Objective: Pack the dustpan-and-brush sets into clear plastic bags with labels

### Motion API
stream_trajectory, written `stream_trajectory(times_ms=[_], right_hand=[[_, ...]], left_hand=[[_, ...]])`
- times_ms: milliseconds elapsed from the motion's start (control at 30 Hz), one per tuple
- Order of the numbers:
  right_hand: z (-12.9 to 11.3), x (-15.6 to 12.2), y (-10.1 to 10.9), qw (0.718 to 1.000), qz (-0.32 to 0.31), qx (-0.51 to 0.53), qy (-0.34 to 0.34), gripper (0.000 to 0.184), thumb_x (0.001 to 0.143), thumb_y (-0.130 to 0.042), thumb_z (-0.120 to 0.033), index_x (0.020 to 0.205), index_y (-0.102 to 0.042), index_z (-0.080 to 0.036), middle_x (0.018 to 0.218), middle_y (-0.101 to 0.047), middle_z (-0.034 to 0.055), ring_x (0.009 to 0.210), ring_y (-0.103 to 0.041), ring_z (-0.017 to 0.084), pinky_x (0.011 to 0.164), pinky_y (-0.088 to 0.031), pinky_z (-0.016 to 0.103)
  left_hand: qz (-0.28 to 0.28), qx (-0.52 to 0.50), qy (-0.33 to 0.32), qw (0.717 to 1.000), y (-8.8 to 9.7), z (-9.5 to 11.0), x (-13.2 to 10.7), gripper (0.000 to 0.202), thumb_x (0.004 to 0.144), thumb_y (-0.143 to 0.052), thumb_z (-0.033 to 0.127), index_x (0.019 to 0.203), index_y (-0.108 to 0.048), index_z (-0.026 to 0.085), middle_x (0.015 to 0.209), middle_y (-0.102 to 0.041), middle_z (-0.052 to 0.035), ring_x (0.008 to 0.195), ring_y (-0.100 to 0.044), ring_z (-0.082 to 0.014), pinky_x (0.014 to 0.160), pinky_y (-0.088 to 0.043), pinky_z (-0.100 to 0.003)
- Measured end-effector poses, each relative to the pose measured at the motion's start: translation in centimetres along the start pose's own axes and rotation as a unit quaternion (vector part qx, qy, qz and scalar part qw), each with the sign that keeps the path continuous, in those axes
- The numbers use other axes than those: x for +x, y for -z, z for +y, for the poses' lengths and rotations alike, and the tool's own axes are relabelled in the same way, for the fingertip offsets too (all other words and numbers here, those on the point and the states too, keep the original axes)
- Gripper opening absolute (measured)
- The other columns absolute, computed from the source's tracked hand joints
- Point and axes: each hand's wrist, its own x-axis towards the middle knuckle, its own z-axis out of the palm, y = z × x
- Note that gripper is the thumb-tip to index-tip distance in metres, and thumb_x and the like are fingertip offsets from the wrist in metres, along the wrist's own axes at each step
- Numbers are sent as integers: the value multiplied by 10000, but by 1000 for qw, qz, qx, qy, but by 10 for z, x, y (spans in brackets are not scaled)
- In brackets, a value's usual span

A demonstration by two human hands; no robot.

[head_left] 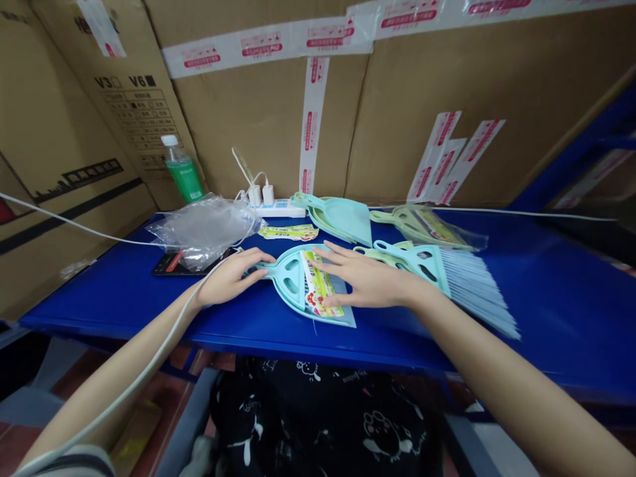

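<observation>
A light blue dustpan (291, 281) lies on the blue table (124, 298) in front of me, with a printed label card (318, 288) resting in it. My left hand (231, 275) rests on the dustpan's handle, fingers curled loosely over it. My right hand (365, 278) lies flat on the dustpan's blade and the card, fingers stretched out. Just right of that hand lies a light blue hand brush (447, 275) with long pale bristles.
Behind are more stacked dustpans (342, 218), a bagged green set (427, 225), another label (288, 232), crumpled plastic bags (206, 228) over a phone (166, 264), a power strip (278, 207) with chargers and a green bottle (183, 171). Cardboard boxes (422, 99) wall the back.
</observation>
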Motion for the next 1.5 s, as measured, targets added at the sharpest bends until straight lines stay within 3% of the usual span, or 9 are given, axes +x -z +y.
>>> stream_trajectory(times_ms=[200, 400, 633, 867, 1033, 1200, 1333, 1500], right_hand=[[-4, 0, 0, 998, -25, -11, -57, 948, 805, -431, -753, 1502, -271, -131, 1565, -218, 141, 1441, -135, 364, 1134, -242, 540], [-2, -3, -1, 999, -3, -13, -43, 925, 799, -462, -738, 1480, -342, -123, 1528, -322, 166, 1408, -275, 336, 1124, -295, 471], [-8, -4, 6, 998, 8, -21, -51, 880, 802, -494, -699, 1446, -409, -105, 1492, -389, 184, 1372, -347, 343, 1099, -332, 478], [-2, -2, -1, 997, 56, -51, -33, 711, 879, -423, -645, 1442, -427, -212, 1482, -422, 142, 1383, -335, 325, 1088, -332, 519], [0, 1, -7, 997, 41, -58, -38, 745, 894, -347, -667, 1449, -411, -174, 1513, -359, 167, 1407, -274, 346, 1100, -304, 552], [-4, 3, -8, 996, 29, -71, -50, 756, 891, -322, -689, 1467, -384, -203, 1532, -330, 144, 1415, -249, 334, 1103, -318, 528], [-6, 4, -7, 995, 1, -72, -73, 784, 897, -270, -696, 1490, -334, -187, 1547, -292, 138, 1424, -214, 332, 1101, -319, 531], [-6, 6, -9, 995, 4, -79, -68, 770, 894, -236, -706, 1486, -344, -225, 1546, -307, 115, 1422, -224, 323, 1103, -316, 528]], left_hand=[[-2, -4, 0, 1000, 0, 1, 0, 271, 957, -390, 319, 1108, -576, 193, 1098, -648, -71, 987, -609, -188, 918, -470, -358], [-1, -15, 9, 1000, -5, -1, 1, 287, 964, -385, 311, 1151, -574, 204, 1139, -640, -76, 1031, -603, -192, 944, -468, -359], [2, -24, -3, 1000, -7, 0, 1, 269, 968, -391, 300, 1142, -574, 208, 1127, -632, -74, 1025, -601, -192, 942, -476, -372], [99, 92, -17, 991, -11, 7, 0, 280, 967, -362, 256, 1174, -538, 186, 1198, -566, -117, 1115, -542, -234, 975, -450, -417], [186, 241, 81, 949, -6, 3, -2, 275, 942, -404, 286, 1124, -582, 184, 1225, -558, -141, 1190, -477, -320, 1005, -388, -510], [228, 304, 176, 908, 5, -6, -10, 285, 918, -407, 238, 1116, -594, 155, 1217, -575, -164, 1169, -492, -339, 945, -425, -488], [205, 351, 227, 885, 9, -10, -12, 285, 888, -427, 178, 1096, -616, 133, 1160, -626, -173, 1121, -547, -323, 892, -454, -439], [147, 370, 251, 882, 11, -9, -12, 265, 883, -450, 167, 1038, -663, 140, 1015, -709, -146, 989, -640, -296, 889, -447, -406]])
